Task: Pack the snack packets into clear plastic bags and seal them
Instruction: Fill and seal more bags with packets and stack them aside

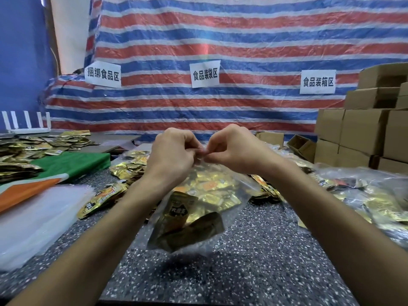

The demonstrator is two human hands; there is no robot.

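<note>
Clear plastic bag (194,208) held up off the speckled table (231,268), hanging below the grip and tilted toward the camera; gold and dark snack packets (187,217) gathered inside at its lower end; top edge of the bag pinched between both hands at its mouth. Left hand (172,153) closed narrow, fingertips pressed on the bag's top edge; right hand (229,149) closed the same way, touching the left at the pinch; both forearms reaching in from the bottom of the view.

Just beyond and below the grip, a loose heap of gold packets (130,166) on the table; left of the grip and nearer the camera, one more bunch of packets (101,199) beside a stack of flat clear bags (37,219); further left, a folded green and orange cloth (66,168) and a wide spread of more packets (33,146). Right of the grip, filled clear bags (362,195) lying on the table; behind those, stacked cardboard boxes (364,129). Well behind the grip, a striped red, white and blue tarp (220,40) with three white paper signs (205,74).
</note>
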